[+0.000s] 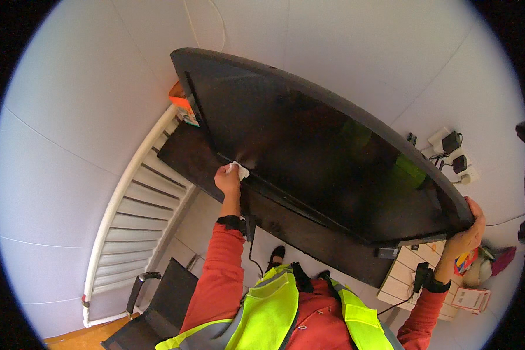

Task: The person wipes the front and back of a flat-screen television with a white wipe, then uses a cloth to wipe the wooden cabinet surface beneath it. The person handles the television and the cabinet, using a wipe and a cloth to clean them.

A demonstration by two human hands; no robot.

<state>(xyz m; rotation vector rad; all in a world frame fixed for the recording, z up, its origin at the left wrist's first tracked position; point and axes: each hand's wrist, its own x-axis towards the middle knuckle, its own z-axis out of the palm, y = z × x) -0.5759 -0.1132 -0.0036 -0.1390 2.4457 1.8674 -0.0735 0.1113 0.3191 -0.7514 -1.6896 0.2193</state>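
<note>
My left hand (228, 180) grips a crumpled white tissue or cloth (239, 169), pressed to the lower bezel of a large black flat-screen television (297, 148). At the opposite end of the set, my right hand (468, 232) clasps the television's side edge; its fingertips are partly hidden behind the frame. The screen is dark and reflects a yellow-green patch. Beneath it runs a dark tabletop (284, 223). Both wrists carry black straps with small devices and cables.
A white radiator (135, 223) stands along the left wall, with an orange box (184, 105) behind the television's corner. A black chair (166, 297) is at lower left. Plugged-in adapters (453, 142) stick out at right, above a slatted pale surface (404, 271) with a small box (470, 299).
</note>
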